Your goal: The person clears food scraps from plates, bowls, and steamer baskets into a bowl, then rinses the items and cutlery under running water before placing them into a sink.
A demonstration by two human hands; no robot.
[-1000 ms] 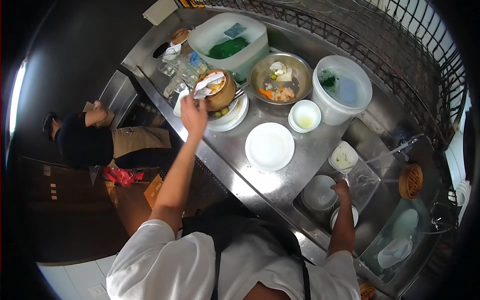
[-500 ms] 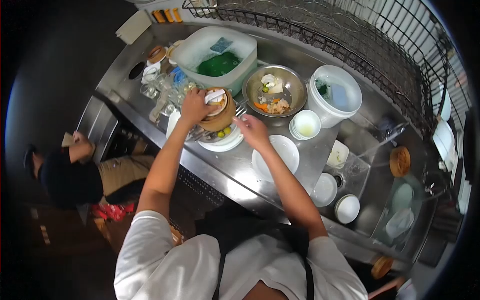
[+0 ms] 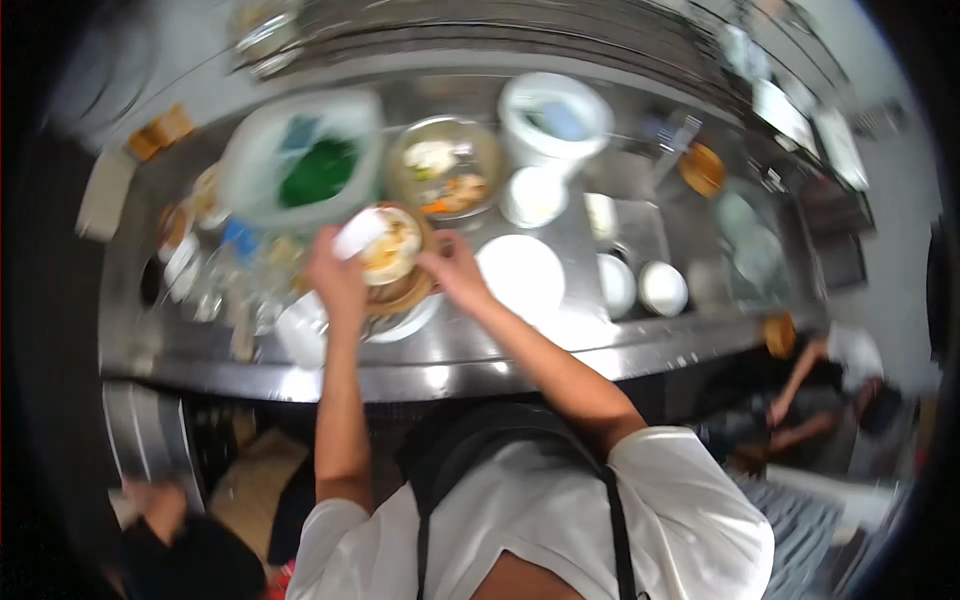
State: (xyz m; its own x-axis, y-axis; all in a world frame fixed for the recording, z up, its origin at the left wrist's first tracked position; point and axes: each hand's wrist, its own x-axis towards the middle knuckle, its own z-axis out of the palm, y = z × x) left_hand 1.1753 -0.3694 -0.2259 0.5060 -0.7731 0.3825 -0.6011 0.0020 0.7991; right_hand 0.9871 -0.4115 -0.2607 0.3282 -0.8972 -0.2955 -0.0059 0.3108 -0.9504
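A round bamboo steamer basket (image 3: 400,296) sits atop white plates (image 3: 412,322) near the counter's front edge. Inside it is a white dish with yellowish food scraps (image 3: 388,258) and a small white piece (image 3: 362,232), perhaps a cup or crumpled paper. My left hand (image 3: 338,278) grips the basket's left side, its thumb by the white piece. At the right rim, my right hand (image 3: 457,268) has its fingers closed on the basket. Motion blur softens both hands' fingertips. Just behind is a steel bowl (image 3: 401,187) with food scraps.
A tub of green soapy water (image 3: 240,185) stands at back left, glasses (image 3: 270,280) before it. Behind stands a white bucket (image 3: 555,140). White bowls (image 3: 535,197) and a plate (image 3: 521,277) lie right, before a sink (image 3: 640,225) with dishes. Other people are at lower left and right.
The view has turned and shifted, and is blurrier. My left hand has gone from the basket's top to its left side. My right hand has closed on the right rim; the dish inside shows more.
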